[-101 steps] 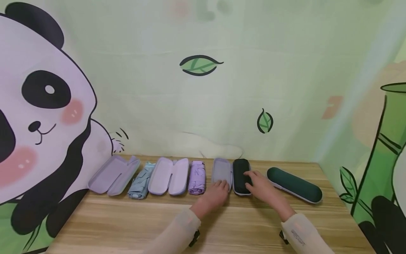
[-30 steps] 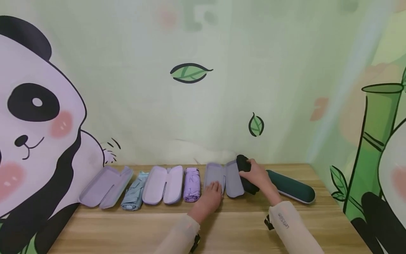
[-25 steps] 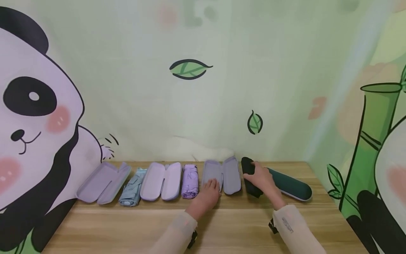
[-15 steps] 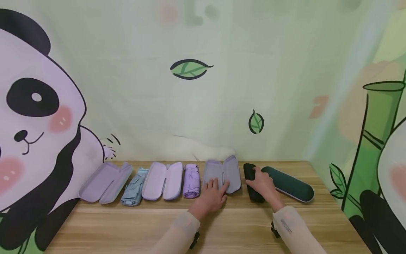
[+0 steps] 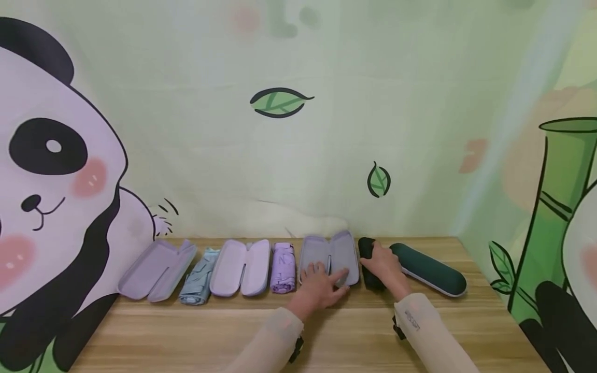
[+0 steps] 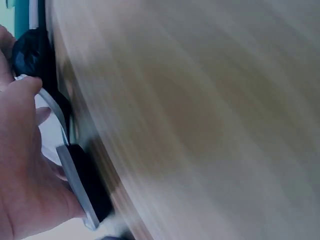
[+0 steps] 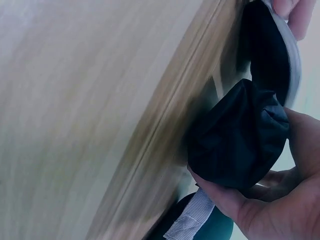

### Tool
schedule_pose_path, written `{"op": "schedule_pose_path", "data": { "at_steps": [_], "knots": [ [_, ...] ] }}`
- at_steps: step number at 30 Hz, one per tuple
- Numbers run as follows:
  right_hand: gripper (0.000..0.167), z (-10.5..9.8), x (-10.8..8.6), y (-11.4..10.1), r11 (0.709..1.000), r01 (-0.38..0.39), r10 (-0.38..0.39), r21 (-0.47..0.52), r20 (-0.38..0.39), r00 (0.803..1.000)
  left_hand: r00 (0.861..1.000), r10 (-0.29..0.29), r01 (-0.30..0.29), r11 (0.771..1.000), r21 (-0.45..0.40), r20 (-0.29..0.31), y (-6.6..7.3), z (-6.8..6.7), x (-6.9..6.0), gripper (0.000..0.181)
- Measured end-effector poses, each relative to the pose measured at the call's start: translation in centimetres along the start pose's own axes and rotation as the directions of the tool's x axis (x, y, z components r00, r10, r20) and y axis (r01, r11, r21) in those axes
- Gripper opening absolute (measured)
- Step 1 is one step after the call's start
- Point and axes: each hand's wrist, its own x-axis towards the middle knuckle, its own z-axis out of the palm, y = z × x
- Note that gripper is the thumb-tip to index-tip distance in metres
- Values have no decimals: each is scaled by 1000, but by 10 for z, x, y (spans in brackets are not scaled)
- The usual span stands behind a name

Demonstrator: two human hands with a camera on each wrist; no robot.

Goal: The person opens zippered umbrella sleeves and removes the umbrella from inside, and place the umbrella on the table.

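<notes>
Fingers point(image 5: 339, 275) splayed, the left hand point(image 5: 319, 291) rests across the open grey case point(image 5: 345, 253), presumably to stop it folding shut; just beside it, the right hand point(image 5: 386, 263) grips a black bundle point(image 7: 237, 137), perhaps keeping it tightly rolled, on or just above the counter point(image 5: 210, 331).

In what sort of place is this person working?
Probably an indoor tabletop corner, perhaps a staged one: a wood-grain table with a green backdrop behind it, printed with a cartoon panda.
</notes>
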Motion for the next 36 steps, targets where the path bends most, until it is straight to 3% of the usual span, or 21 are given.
{"op": "schedule_pose_path", "data": {
  "at_steps": [9,25,36],
  "knots": [
    [74,1,-2,-3,1000,6,-6,-21,11,1000,992,-94,90,994,55,82,19,-1,5,53],
    [69,16,0,2,996,33,-39,-85,-70,997,994,-77,75,997,19,82,15,-1,9,52],
    [68,21,0,6,989,58,-68,-137,-67,995,990,-72,71,997,11,122,13,-5,9,54]
  ]
}}
